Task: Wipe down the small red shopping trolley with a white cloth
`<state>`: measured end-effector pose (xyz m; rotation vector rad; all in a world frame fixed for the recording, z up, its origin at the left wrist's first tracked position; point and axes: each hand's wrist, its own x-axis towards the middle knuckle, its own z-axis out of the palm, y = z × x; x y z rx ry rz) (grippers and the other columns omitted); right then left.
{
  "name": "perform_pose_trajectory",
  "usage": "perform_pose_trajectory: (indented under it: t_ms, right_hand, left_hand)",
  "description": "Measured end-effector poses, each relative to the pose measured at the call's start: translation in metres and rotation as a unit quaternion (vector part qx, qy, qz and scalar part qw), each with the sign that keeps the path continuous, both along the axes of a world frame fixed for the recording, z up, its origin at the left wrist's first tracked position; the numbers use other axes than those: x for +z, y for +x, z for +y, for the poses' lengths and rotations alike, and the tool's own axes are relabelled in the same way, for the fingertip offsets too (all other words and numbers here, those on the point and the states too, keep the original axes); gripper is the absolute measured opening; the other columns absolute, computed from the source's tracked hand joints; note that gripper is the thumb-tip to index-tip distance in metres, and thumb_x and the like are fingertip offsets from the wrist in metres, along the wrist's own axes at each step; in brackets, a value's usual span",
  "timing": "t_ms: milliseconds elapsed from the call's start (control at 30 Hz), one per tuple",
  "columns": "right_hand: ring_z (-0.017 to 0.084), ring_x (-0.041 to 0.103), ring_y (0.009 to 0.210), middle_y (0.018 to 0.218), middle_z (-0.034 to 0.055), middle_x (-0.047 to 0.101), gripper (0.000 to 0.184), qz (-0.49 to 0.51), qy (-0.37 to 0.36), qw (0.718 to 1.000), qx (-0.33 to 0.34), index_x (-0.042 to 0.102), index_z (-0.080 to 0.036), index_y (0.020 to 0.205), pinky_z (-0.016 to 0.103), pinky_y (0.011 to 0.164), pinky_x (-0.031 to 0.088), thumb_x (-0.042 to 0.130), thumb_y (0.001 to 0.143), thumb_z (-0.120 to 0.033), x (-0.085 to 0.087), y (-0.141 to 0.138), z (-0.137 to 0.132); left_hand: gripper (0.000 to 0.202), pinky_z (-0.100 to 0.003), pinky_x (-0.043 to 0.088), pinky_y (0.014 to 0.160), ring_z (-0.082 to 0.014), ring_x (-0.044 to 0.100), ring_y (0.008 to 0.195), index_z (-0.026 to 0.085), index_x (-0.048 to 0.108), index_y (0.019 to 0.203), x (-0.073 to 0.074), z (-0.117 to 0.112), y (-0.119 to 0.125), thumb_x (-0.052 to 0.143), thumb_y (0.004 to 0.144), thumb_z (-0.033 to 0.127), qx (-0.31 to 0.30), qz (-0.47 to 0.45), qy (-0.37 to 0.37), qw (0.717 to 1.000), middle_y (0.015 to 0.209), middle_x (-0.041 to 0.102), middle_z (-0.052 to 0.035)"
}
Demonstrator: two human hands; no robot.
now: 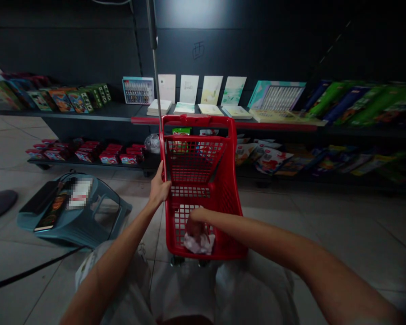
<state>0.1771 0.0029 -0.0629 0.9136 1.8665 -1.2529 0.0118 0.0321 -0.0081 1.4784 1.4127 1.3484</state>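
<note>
A small red plastic shopping cart (238, 194) stands upright in front of me, its mesh basket facing up. My left hand (160, 187) is closed around the cart's left side rim. Down inside the basket, near its close end, my right hand (196, 224) is bunched on a crumpled white cloth (199, 244). The fingers of that hand are dim and partly hidden behind the wrist, and the cloth lies against the basket's floor and near wall.
Beyond the cart runs a dark shelf (115, 113) with booklets (208, 109), marker sets (138, 91) and boxes. Snack bags (272, 158) and red packs (88, 151) fill the lower shelf. At left sits a blue-grey stool (74, 230) bearing a phone (54, 210). A thin pole (156, 72) rises beside the cart.
</note>
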Motion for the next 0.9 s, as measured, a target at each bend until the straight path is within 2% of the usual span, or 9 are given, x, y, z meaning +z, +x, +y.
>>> perform_pose_trajectory:
  t_ms: [67,133,233,300,400,500,633,767,900]
  right_hand:
    - [0.016,0.068,0.072,0.086,-0.0001,0.066,0.043,-0.079,-0.033,0.994,0.066,0.069,-0.015,0.097,0.030,0.066,0.059,0.082,0.074,-0.050,-0.003,-0.002,-0.007]
    - [0.016,0.068,0.067,0.082,-0.0021,0.065,0.046,-0.089,-0.074,0.990,0.080,0.068,-0.015,0.092,0.029,0.062,0.058,0.087,0.062,-0.045,0.003,-0.001,-0.008]
    - [0.015,0.068,0.071,0.086,-0.0013,0.068,0.037,0.067,-0.129,0.989,-0.005,0.067,-0.015,0.091,0.026,0.066,0.056,0.083,0.064,-0.034,0.030,0.003,-0.002]
    - [0.014,0.067,0.080,0.088,-0.0009,0.070,0.031,0.198,-0.138,0.970,-0.043,0.068,-0.014,0.094,0.023,0.073,0.053,0.077,0.069,-0.029,0.052,0.005,0.001]
    - [0.014,0.065,0.087,0.091,-0.0007,0.071,0.030,0.288,-0.096,0.953,-0.018,0.069,-0.013,0.098,0.023,0.080,0.050,0.075,0.072,-0.027,0.073,0.005,-0.001]
    - [0.016,0.064,0.083,0.087,0.0010,0.070,0.026,0.207,0.027,0.977,0.048,0.070,-0.013,0.094,0.024,0.075,0.049,0.074,0.072,-0.026,0.067,0.009,-0.012]
    - [0.020,0.065,0.075,0.074,0.0027,0.068,0.018,-0.048,0.134,0.987,0.072,0.072,-0.017,0.077,0.028,0.068,0.049,0.077,0.066,-0.030,0.038,0.022,-0.029]
    - [0.020,0.067,0.072,0.071,0.0019,0.067,0.018,-0.117,0.123,0.984,0.052,0.072,-0.017,0.074,0.029,0.068,0.051,0.076,0.066,-0.033,0.033,0.032,-0.032]
    - [0.017,0.066,0.073,0.079,0.0006,0.068,0.027,-0.011,0.052,0.997,0.048,0.074,-0.016,0.084,0.026,0.069,0.051,0.077,0.065,-0.034,0.062,0.042,-0.016]
  left_hand:
    - [0.101,-0.032,0.058,0.093,-0.0230,0.069,0.107,0.021,0.033,0.160,0.001,0.001,0.001,0.054,0.062,0.005,0.009,-0.008,0.002,1.000,0.139,0.065,-0.0028]
    - [0.101,-0.030,0.058,0.090,-0.0220,0.070,0.105,0.021,0.035,0.159,0.003,0.000,0.001,0.055,0.061,0.005,0.017,-0.012,0.002,1.000,0.138,0.065,-0.0031]
    - [0.101,-0.029,0.059,0.086,-0.0212,0.070,0.102,0.020,0.034,0.159,0.006,-0.001,0.000,0.055,0.061,0.005,0.017,-0.025,0.000,1.000,0.135,0.067,-0.0038]
    - [0.102,-0.028,0.059,0.085,-0.0213,0.070,0.103,0.020,0.035,0.158,0.006,-0.002,-0.001,0.054,0.060,0.005,0.016,-0.037,0.002,0.999,0.135,0.067,-0.0038]
    - [0.102,-0.027,0.059,0.085,-0.0215,0.070,0.106,0.021,0.037,0.158,0.006,-0.002,-0.002,0.055,0.059,0.005,0.018,-0.036,0.011,0.999,0.135,0.067,-0.0028]
    - [0.102,-0.026,0.058,0.086,-0.0215,0.070,0.107,0.023,0.037,0.158,0.007,-0.003,-0.005,0.055,0.059,0.004,0.028,-0.012,0.009,0.999,0.137,0.066,-0.0011]
    - [0.102,-0.028,0.057,0.090,-0.0222,0.069,0.110,0.025,0.035,0.159,0.011,-0.005,-0.009,0.055,0.060,0.005,0.033,0.019,-0.001,0.999,0.138,0.065,0.0001]
    - [0.100,-0.030,0.053,0.102,-0.0223,0.067,0.116,0.023,0.036,0.158,0.012,-0.004,-0.011,0.057,0.062,0.005,0.045,0.032,0.006,0.998,0.141,0.064,0.0000]
    - [0.099,-0.032,0.050,0.106,-0.0221,0.066,0.116,0.020,0.034,0.159,0.010,-0.002,-0.015,0.057,0.064,0.006,0.051,0.039,0.006,0.998,0.140,0.064,-0.0007]
